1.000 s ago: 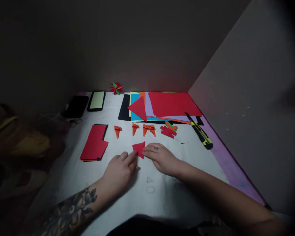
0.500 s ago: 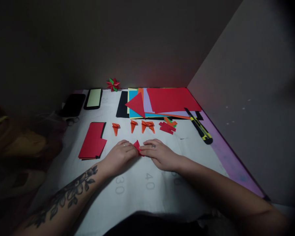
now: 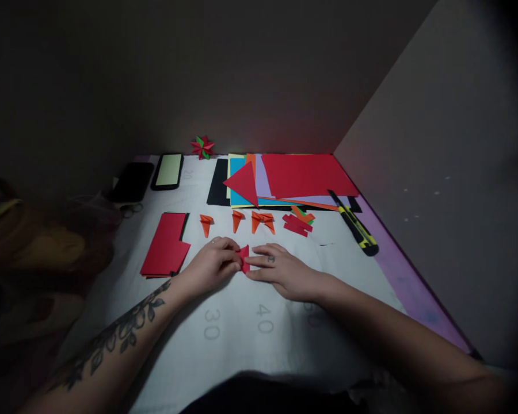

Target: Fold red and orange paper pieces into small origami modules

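Note:
A small folded piece of red paper point(image 3: 244, 257) lies on the table between my two hands. My left hand point(image 3: 216, 261) is closed on its left side, thumb and fingers pinching it. My right hand point(image 3: 278, 270) has its fingers stretched out, the tips at the paper's right edge. Beyond my hands stand folded orange paper pieces point(image 3: 206, 224), several in a loose row. To the left lies a stack of cut red paper point(image 3: 164, 244) with darker and orange sheets under it.
A box cutter point(image 3: 354, 225) lies on the right. Coloured sheets point(image 3: 308, 175) and a red paper triangle point(image 3: 244, 183) are at the back, with paper scraps point(image 3: 297, 224) in front. Two phones point(image 3: 169, 170) and a red-green paper star point(image 3: 202, 148) sit back left. Scissor handles point(image 3: 132, 210) show beside them.
My right fingers have spread and eased rightward off the red paper, which now shows more of itself. My left hand keeps its pinch. The whole view has shifted slightly.

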Demonstrator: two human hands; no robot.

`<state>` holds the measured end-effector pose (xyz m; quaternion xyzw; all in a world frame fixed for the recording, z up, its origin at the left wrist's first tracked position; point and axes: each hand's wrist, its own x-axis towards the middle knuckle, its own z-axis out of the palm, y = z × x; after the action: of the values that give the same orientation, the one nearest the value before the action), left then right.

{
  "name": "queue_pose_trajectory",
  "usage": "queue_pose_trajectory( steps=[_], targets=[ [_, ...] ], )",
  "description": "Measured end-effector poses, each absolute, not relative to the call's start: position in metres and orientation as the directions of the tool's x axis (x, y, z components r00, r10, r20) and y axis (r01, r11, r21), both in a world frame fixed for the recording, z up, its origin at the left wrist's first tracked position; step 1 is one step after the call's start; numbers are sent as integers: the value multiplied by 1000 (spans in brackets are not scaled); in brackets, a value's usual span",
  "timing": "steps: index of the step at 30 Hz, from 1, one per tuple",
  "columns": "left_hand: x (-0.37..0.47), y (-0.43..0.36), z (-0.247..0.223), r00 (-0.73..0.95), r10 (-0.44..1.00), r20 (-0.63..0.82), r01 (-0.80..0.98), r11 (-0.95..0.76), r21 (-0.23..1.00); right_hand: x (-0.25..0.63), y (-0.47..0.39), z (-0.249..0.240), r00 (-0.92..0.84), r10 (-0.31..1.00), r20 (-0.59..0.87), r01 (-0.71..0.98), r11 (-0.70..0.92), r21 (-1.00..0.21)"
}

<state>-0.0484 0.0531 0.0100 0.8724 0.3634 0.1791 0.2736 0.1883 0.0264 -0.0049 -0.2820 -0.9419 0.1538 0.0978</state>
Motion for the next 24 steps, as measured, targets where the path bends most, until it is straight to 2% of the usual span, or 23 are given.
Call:
queue_pose_trajectory(
  steps=[5,11,16,24],
  targets=[
    [-41,57,11,601,798,49,603,-493,627,191,27,-3,-833,546,91,492,805,-331],
    [-35,61,9,570,822,15,650,-462,603,190,30,1,-841,534,86,467,798,-381],
    [-34,61,7,555,831,22,667,-461,585,188,31,1,-823,560,95,478,773,-417],
    [-32,60,6,561,827,41,680,-489,546,189,31,-3,-844,516,144,432,815,-387]
  ],
)
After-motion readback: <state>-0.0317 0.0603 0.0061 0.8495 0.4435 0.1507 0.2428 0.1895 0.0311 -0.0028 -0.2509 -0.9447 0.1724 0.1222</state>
